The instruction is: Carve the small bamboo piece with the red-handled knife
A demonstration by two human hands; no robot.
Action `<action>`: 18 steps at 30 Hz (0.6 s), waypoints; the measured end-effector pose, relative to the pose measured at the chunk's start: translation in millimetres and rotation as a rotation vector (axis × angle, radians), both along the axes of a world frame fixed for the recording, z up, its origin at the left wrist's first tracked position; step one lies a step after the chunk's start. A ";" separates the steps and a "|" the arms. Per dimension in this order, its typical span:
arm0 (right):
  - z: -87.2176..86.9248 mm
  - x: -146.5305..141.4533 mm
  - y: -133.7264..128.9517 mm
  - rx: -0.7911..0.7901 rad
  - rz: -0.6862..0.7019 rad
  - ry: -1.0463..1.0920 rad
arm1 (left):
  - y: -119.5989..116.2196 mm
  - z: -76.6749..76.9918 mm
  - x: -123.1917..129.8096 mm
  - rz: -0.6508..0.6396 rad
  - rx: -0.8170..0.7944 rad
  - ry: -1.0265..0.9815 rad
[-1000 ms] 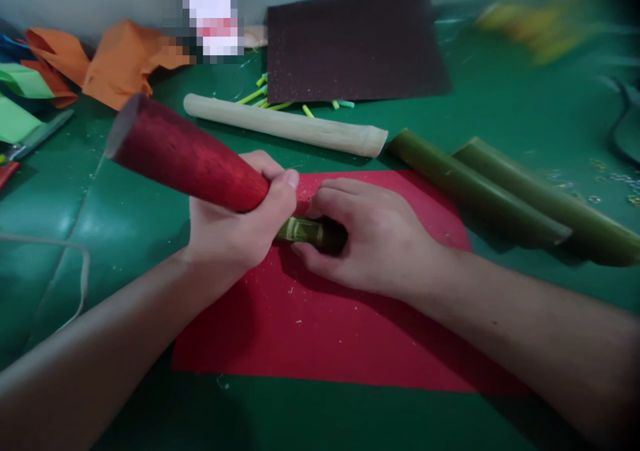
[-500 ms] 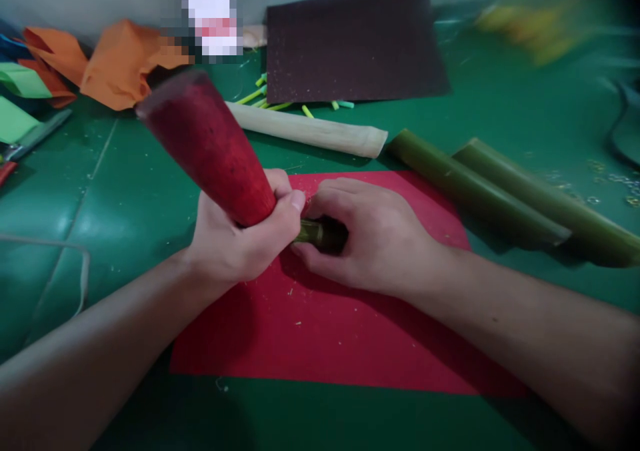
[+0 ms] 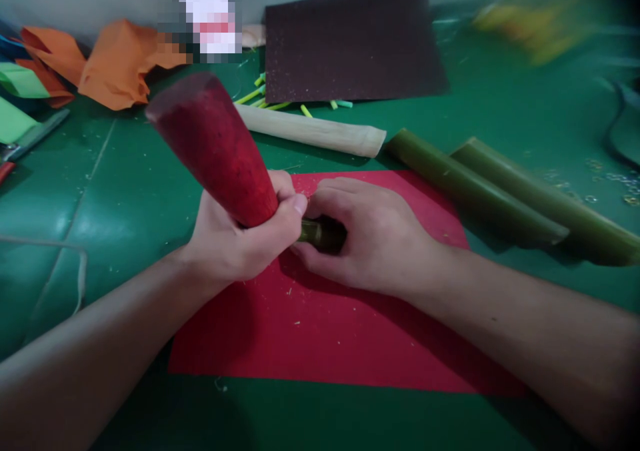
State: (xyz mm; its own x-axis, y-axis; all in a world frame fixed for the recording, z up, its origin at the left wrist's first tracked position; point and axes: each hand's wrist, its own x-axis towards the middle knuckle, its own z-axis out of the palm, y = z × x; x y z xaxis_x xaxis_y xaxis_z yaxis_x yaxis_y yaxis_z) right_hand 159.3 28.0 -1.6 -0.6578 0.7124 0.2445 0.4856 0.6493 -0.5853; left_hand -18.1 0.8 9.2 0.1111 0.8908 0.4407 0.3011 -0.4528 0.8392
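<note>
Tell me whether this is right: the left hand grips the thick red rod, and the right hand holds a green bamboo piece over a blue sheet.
Not quite: the sheet is red, not blue, as the head view shows. The left hand does grip the thick red rod, and the right hand does hold the green bamboo piece.

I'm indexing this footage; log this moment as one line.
left hand: grips red stick | right hand: holds green bamboo | beneath hands: red paper | beyond: pale stick

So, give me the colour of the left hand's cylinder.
The cylinder is mottled red, in the head view.
</note>
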 end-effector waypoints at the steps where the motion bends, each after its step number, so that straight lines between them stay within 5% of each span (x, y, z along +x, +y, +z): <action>1: 0.0 -0.4 0.1 0.002 0.000 -0.001 | 0.0 0.7 -0.5 -0.009 -0.004 0.009; 7: 1.4 -2.0 0.8 -0.004 -0.005 0.002 | -0.8 2.6 -2.6 -0.033 0.005 0.025; 18: -0.4 -0.6 0.2 0.009 -0.016 -0.010 | -4.7 -4.1 2.6 0.141 0.037 -0.024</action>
State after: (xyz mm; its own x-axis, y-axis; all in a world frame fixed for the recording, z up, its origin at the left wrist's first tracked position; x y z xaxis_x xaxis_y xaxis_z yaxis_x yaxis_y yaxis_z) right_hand 158.7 28.1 -1.9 -0.6486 0.7208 0.2446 0.5020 0.6466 -0.5743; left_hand -15.5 -3.9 5.1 -0.0249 0.8797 0.4749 0.3445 -0.4384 0.8301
